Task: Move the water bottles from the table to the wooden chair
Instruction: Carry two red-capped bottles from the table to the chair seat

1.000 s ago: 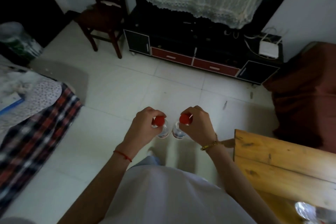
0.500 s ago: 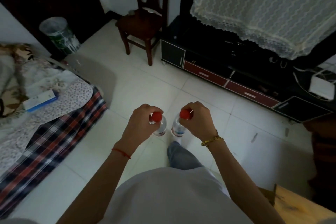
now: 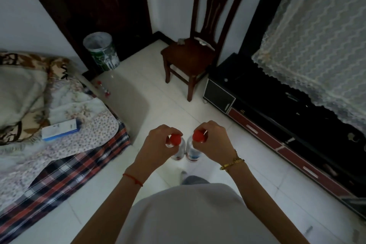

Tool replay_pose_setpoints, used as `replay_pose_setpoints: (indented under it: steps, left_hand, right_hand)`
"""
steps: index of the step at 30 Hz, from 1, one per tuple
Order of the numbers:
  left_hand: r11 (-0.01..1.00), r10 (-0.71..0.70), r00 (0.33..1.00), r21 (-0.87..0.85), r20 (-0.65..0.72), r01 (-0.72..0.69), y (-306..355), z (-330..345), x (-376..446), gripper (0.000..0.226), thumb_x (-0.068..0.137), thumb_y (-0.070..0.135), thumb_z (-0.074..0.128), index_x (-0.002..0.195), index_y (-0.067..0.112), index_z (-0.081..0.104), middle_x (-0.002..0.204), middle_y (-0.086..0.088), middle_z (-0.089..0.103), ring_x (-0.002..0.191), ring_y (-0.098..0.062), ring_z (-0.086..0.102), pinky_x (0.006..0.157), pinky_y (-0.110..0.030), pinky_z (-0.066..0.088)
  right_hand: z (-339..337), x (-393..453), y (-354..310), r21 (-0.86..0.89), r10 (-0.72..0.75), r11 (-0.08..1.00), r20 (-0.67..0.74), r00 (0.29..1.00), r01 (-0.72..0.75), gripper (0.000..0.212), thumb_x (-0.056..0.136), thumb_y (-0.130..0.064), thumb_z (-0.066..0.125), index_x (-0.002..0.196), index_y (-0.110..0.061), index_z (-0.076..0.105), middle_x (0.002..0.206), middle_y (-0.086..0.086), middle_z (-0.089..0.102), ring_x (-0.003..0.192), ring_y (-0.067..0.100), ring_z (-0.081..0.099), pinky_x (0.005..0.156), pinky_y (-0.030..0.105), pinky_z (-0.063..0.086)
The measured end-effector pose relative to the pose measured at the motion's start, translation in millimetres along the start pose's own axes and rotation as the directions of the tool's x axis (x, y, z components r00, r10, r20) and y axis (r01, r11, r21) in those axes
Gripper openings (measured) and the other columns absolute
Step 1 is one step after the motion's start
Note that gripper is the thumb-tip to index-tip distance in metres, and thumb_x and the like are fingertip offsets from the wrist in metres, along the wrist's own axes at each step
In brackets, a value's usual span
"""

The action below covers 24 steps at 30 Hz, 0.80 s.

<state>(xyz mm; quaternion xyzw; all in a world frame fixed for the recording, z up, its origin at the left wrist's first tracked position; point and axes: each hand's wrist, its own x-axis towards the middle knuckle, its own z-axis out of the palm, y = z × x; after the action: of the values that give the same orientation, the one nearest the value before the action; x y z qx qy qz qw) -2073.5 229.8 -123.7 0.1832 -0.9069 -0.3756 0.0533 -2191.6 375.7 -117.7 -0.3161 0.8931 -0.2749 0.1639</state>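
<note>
I hold two clear water bottles with red caps upright over the white tiled floor, side by side and almost touching. My left hand [image 3: 156, 144] grips the neck of the left bottle [image 3: 177, 145]. My right hand [image 3: 214, 141] grips the neck of the right bottle [image 3: 195, 144]. The dark wooden chair [image 3: 190, 55] stands ahead at the wall, its seat bare except for a small pale scrap near the backrest. The table is out of view.
A bed [image 3: 49, 125] with plaid and floral covers and a blue-white box [image 3: 60, 129] fills the left. A lined waste bin [image 3: 102, 51] stands by a dark door. A black and red TV cabinet [image 3: 277, 117] under a lace cloth runs along the right. Small bottles [image 3: 104, 88] lie on the floor.
The view has swung left and forward: the chair has come closer and more central, the wooden table has dropped out of view. Both hands keep the same hold on the bottles.
</note>
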Motion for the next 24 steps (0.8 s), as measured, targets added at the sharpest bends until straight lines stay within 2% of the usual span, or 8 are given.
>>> replay_pose_setpoints:
  steps: [3,7,11,17,20,24]
  left_hand:
    - [1.000,-0.015,1.000,0.003,-0.027,0.016,-11.1,-17.6,54.7,0.025,0.076,0.017,0.074,0.100,0.019,0.071,0.095,0.002,0.068,0.076,-0.007,0.058,0.077,-0.026,0.053]
    - [0.999,-0.027,0.998,0.034,-0.057,0.029,-28.8,-43.1,125.0,0.026,0.077,0.020,0.074,0.103,0.018,0.071,0.100,0.000,0.069,0.079,-0.007,0.057,0.081,-0.022,0.049]
    - [0.999,-0.022,0.998,0.041,-0.056,0.025,-54.6,-67.6,195.7,0.027,0.077,0.021,0.075,0.103,0.017,0.071,0.099,-0.003,0.070,0.079,-0.007,0.056,0.083,-0.025,0.051]
    - [0.998,0.024,1.000,0.056,0.013,-0.025,-105.0,-113.6,302.9,0.027,0.075,0.019,0.075,0.101,0.023,0.070,0.097,0.003,0.069,0.080,-0.005,0.057,0.076,-0.009,0.039]
    - [0.997,0.054,0.996,0.042,0.070,-0.057,-126.5,-142.3,356.4,0.028,0.075,0.019,0.075,0.102,0.023,0.069,0.100,0.002,0.068,0.084,-0.008,0.059,0.080,-0.013,0.044]
    - [0.991,0.115,0.984,0.056,0.133,-0.123,-149.9,-178.9,428.6,0.028,0.077,0.015,0.073,0.104,0.018,0.068,0.102,-0.001,0.066,0.086,-0.011,0.058,0.085,-0.026,0.049]
  right_hand:
    - [-7.4,63.8,-9.2,0.002,-0.046,0.999,0.006,0.999,0.046,0.021,0.076,-0.016,0.070,0.095,-0.010,0.067,0.096,0.008,0.064,0.082,0.016,0.056,0.079,0.025,0.048]
    - [-12.9,144.1,-19.6,-0.005,-0.059,0.998,0.014,0.998,0.059,0.023,0.076,-0.018,0.071,0.098,-0.011,0.066,0.097,0.007,0.064,0.081,0.011,0.051,0.075,0.018,0.038]
    - [-10.2,221.3,-30.4,0.004,-0.052,0.999,0.014,0.999,0.052,0.023,0.077,-0.018,0.071,0.098,-0.010,0.067,0.097,0.007,0.065,0.083,0.013,0.055,0.078,0.019,0.040]
    - [5.6,332.2,-56.2,0.027,0.004,1.000,-0.010,1.000,-0.003,0.022,0.076,-0.015,0.071,0.097,-0.008,0.066,0.098,0.010,0.064,0.084,0.015,0.054,0.082,0.024,0.046]
    - [11.1,385.8,-73.0,0.048,0.060,0.997,-0.038,0.997,-0.058,0.022,0.077,-0.015,0.072,0.096,-0.008,0.065,0.098,0.009,0.063,0.084,0.015,0.054,0.082,0.023,0.044]
    - [15.8,452.1,-92.0,0.094,0.139,0.987,-0.088,0.986,-0.131,0.021,0.076,-0.013,0.072,0.096,-0.011,0.066,0.098,0.006,0.062,0.087,0.019,0.058,0.079,0.022,0.044]
